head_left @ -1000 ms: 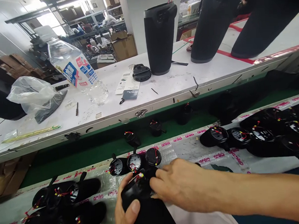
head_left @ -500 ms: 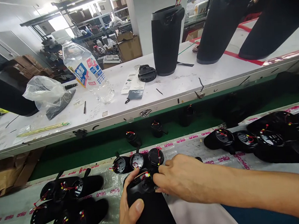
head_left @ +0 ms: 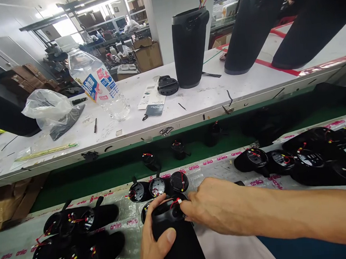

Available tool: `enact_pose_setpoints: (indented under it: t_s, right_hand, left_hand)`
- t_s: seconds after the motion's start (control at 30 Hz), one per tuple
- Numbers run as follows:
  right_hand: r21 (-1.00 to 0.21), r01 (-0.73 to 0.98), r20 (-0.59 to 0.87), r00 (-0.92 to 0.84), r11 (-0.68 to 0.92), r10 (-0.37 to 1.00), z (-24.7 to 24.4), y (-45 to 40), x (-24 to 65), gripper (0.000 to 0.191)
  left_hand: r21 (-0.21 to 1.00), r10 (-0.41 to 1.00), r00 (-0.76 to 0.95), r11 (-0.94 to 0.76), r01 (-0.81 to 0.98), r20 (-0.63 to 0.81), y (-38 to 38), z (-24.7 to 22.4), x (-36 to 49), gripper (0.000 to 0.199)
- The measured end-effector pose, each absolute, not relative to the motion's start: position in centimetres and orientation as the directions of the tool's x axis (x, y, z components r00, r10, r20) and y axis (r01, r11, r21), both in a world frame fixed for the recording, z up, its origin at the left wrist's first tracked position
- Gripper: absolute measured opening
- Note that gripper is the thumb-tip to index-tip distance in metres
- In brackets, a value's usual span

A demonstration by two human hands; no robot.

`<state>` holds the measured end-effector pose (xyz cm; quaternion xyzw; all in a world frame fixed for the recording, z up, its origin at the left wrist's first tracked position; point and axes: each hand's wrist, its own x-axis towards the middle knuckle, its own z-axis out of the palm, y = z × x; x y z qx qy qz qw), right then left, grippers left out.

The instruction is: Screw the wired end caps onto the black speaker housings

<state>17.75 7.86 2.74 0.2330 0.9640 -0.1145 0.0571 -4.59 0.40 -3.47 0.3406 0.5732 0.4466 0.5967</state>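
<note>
My left hand [head_left: 157, 236] is wrapped around a black tubular housing [head_left: 182, 242], thumb across its front and fingers behind its upper rim. The housing tilts with its open end away from me. Red wires and a small white connector [head_left: 179, 201] show at that opening. My right hand [head_left: 208, 207] is closed at the right side of the rim, right beside the connector. Its fingertips are partly hidden, so what they pinch cannot be made out. Just beyond stand similar black housings [head_left: 179, 182] with wires in their open tops.
More black housings lie on the plastic-covered lower surface at left [head_left: 100, 218] and right [head_left: 252, 159]. A white raised shelf [head_left: 143, 125] runs across ahead. On it stand a clear bottle [head_left: 95, 81], a plastic bag [head_left: 50, 107], a round black part [head_left: 168, 85] and an upright housing [head_left: 190, 50].
The held housing and my left hand have shifted slightly right in view. My right hand stays at the rim, its fingers closed. The background has slid slightly left.
</note>
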Motion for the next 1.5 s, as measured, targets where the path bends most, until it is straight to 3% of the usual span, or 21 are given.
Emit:
enact_pose_setpoints:
  t_s: [0.1,0.17,0.33,0.53,0.63,0.73,0.8,0.87,1.0,1.23,1.43,1.5]
  right_hand:
    - [-0.252,0.473,-0.130,-0.881,0.844,0.455,2.2,7.9,17.8,0.003]
    - [-0.321,0.477,-0.070,-0.874,0.818,0.481,1.5,7.9,18.0,0.018]
    - [-0.627,0.494,0.050,-0.746,0.602,0.664,0.8,7.5,19.4,0.022]
    - [-0.768,0.573,-0.087,-0.537,0.287,0.839,0.2,5.9,20.7,0.030]
    - [-0.811,0.566,-0.105,-0.390,0.149,0.915,-1.7,5.2,21.7,0.042]
    - [-0.847,0.529,-0.076,-0.202,0.044,0.976,-4.0,4.8,23.7,0.048]
    - [-0.855,0.517,-0.111,-0.104,-0.041,0.988,-5.7,4.3,25.3,0.050]
    - [-0.855,0.500,-0.182,-0.039,-0.138,0.983,-7.6,3.7,26.6,0.051]
    - [-0.866,0.425,-0.284,0.020,-0.266,0.958,-12.1,2.7,26.8,0.056]
    - [-0.868,0.454,-0.234,-0.021,-0.199,0.972,-16.0,4.1,24.0,0.063]
    - [-0.788,0.605,-0.159,-0.021,-0.114,0.987,-14.6,9.6,24.6,0.060]
    - [-0.763,0.646,-0.121,-0.088,-0.036,0.989,-13.9,12.4,23.8,0.050]
  left_hand:
    - [0.902,0.922,-0.049,0.364,-0.231,-0.385,0.3,-3.8,-4.5,0.087]
    - [0.889,0.928,-0.051,0.337,-0.311,-0.370,0.2,-3.9,-4.5,0.091]
    - [0.821,0.904,-0.004,0.386,-0.420,-0.427,-0.1,-4.0,-4.4,0.092]
    - [0.797,0.883,0.002,0.425,-0.429,-0.469,0.6,-4.0,-3.8,0.092]
    - [0.888,0.923,-0.023,0.362,-0.286,-0.383,2.1,-5.0,-1.6,0.094]
    - [0.974,0.972,0.071,0.228,-0.021,-0.226,3.6,-7.1,2.1,0.097]
    - [0.971,0.971,0.203,0.082,0.225,-0.129,4.3,-8.8,4.8,0.096]
    - [0.938,0.962,0.259,-0.011,0.347,-0.084,4.8,-10.7,6.9,0.101]
    - [0.825,0.923,0.383,-0.201,0.528,-0.020,5.0,-14.3,8.5,0.104]
    - [0.468,0.902,0.424,-0.410,0.783,0.082,4.6,-19.6,6.6,0.096]
    - [0.303,0.887,0.431,-0.462,0.833,0.167,4.6,-21.0,5.9,0.050]
    - [0.289,0.877,0.445,-0.480,0.828,0.183,4.6,-21.0,5.5,0.050]
